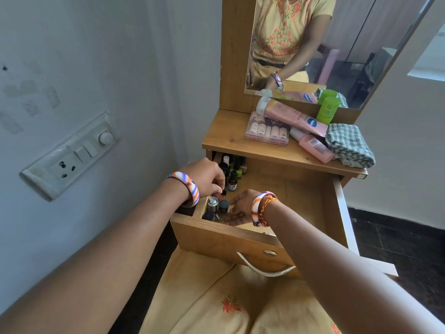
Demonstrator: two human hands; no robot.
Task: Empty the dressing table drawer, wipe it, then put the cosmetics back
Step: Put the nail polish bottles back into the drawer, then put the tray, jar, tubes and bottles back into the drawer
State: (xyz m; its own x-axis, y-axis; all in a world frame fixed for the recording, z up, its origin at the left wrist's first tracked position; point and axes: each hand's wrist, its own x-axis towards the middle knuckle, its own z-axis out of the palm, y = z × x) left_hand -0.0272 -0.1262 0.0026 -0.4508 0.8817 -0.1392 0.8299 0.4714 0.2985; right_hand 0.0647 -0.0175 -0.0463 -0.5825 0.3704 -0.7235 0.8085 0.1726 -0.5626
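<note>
A small black-capped bottle (223, 192) is being pinched by the left hand (204, 177); beside it, more bottles (218, 208) are being touched by the right hand's (240, 208) relaxed fingers inside the drawer (310, 201).

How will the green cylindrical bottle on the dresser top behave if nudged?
The green cylindrical plastic bottle stands upright and looks tall for its base, so it probably tips easily. Being round, it would likely roll once down. The pink tube lying beside it might stop it.

Matt wood-grain drawer (224, 233) with glossy metal handle (262, 270); checked woven cloth (350, 144); glossy plastic tube (292, 116).
</note>
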